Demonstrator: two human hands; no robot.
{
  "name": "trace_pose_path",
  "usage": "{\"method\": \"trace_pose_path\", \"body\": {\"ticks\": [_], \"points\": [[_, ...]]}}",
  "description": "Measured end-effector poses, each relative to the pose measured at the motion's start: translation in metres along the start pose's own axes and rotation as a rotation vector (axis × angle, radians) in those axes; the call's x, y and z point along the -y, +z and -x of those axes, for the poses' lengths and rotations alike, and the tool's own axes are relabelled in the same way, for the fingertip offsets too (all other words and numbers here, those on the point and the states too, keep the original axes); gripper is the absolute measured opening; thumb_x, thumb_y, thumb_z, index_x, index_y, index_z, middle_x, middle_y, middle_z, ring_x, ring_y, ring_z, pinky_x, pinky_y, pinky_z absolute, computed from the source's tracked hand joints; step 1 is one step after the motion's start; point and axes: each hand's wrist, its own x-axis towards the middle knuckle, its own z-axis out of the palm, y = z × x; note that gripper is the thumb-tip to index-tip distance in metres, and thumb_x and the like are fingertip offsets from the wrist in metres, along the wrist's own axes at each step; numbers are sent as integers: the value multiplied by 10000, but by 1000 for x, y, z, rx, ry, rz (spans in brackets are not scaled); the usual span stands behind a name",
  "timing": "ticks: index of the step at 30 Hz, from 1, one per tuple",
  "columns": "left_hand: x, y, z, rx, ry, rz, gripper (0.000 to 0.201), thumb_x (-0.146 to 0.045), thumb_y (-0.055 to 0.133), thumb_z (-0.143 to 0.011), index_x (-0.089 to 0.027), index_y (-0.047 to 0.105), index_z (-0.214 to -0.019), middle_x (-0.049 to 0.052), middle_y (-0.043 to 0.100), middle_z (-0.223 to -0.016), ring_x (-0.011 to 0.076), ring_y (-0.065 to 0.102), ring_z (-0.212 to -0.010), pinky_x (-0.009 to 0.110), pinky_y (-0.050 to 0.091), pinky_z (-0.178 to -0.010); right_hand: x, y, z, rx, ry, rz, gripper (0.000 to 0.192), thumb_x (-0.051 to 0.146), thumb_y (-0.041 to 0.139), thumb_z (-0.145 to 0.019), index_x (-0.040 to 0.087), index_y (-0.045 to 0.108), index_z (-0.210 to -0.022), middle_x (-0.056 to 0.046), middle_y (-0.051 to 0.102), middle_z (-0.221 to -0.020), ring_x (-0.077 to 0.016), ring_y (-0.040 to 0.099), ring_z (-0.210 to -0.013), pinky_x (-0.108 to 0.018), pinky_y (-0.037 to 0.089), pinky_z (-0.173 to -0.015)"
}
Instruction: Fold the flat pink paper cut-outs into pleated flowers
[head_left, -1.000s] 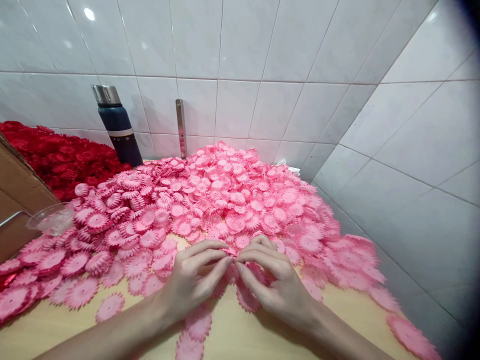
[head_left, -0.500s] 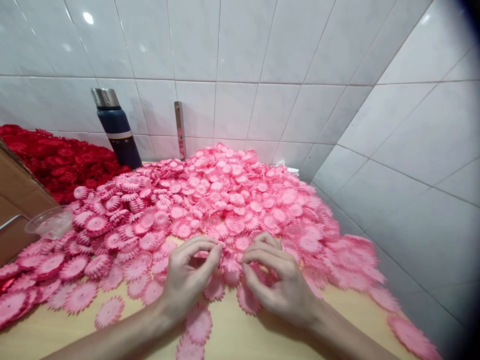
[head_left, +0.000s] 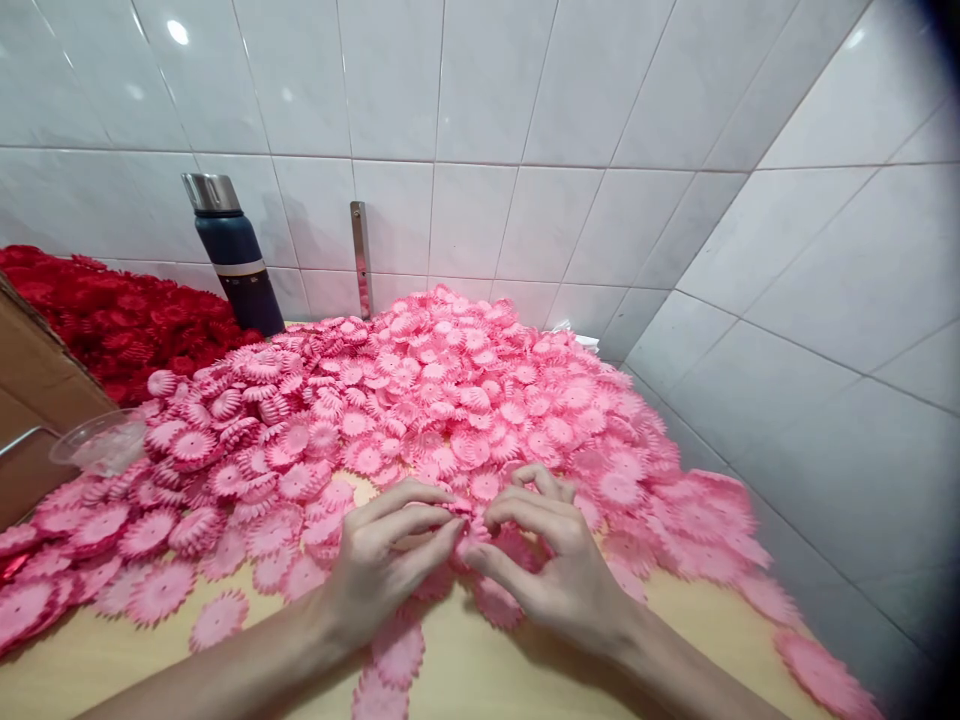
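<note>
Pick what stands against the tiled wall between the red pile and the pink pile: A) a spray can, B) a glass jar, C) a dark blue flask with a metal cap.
C: the dark blue flask with a metal cap stands upright at the wall, between red petals and pink petals.

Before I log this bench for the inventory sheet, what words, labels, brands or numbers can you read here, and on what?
No text can be read anywhere.
Flask: dark blue, steel cap, pale band, no legible brand.
Cardboard box: plain, no print showing.
Pink petal discs, red pile, wall tiles: unmarked.
</note>
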Motion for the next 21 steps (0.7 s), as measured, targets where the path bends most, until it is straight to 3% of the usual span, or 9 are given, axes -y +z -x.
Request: {"method": "trace_pose_path", "body": {"ticks": [3, 9, 14, 21], "points": [[-1, 0, 0, 3, -35, 25, 118, -44, 667, -778, -134, 725, -828, 77, 711, -850, 147, 685, -771, 213, 578, -690, 2, 4, 0, -9, -13, -61, 159, 237, 607, -852, 212, 619, -695, -12, 636, -636, -212, 509, -754, -427, 382, -775], [-1, 2, -3, -45, -278, 82, 68, -116, 672, -794, -155, 716, -759, 48, 718, -783, 150, 681, -724, 213, 562, -621, 6, 5, 0, 12, 21, -239, 164, 183, 550, -863, 198, 607, -710, -49, 689, -819, -214, 607, -867, -403, 452, -808], [-1, 5, -1, -62, -349, 95, 70, -167, 673, -805, -164, 715, -750, 44, 723, -786, 157, 681, -723, 231, 554, -647, 6, -1, -1, 21, 19, -204, 165, 169, 565, -824, 198, 555, -662, -60, 709, -901, -248, 638, -958, -432, 466, -837], [-1, 4, -3, -68, -388, 144, 83, -187, 661, -815, -166, 720, -760, 48, 725, -797, 162, 680, -744, 240, 554, -673, 7, -10, -1, 131, -62, -116, 234, 135, 542, -822, 216, 521, -603, -57, 719, -727, -311, 586, -1155, -586, 328, -1018]]}}
